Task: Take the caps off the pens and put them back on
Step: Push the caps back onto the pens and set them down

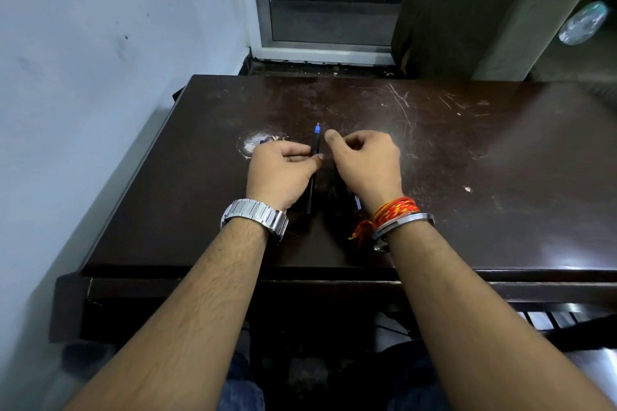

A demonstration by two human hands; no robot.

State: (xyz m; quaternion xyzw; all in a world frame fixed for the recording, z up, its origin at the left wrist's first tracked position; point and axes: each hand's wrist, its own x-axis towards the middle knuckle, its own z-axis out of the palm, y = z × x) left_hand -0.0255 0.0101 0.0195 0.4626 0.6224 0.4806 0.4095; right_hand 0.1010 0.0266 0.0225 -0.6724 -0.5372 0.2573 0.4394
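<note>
Pen (314, 157), dark-barrelled with a blue tip showing at its far end, is gripped mid-barrel by my left hand (283, 170), thumb and forefinger closed around it, above the middle of the counter (467, 150). My right hand (367, 163), just right of the pen, is curled shut; whether it holds the cap I cannot tell, as nothing shows between its fingers. A small bluish object (358, 202) lies near my right wrist, too hidden to identify. Judgement: this pen appears uncapped, so the recapping remains to be done; how many further pens await is not visible. The counter is dark brown, glossy and scratched, with a worn pale patch (257, 142) left of the pen. Beyond the pen stands a metal-framed door (330, 10), with a pale wall (100, 43) left of it.
</note>
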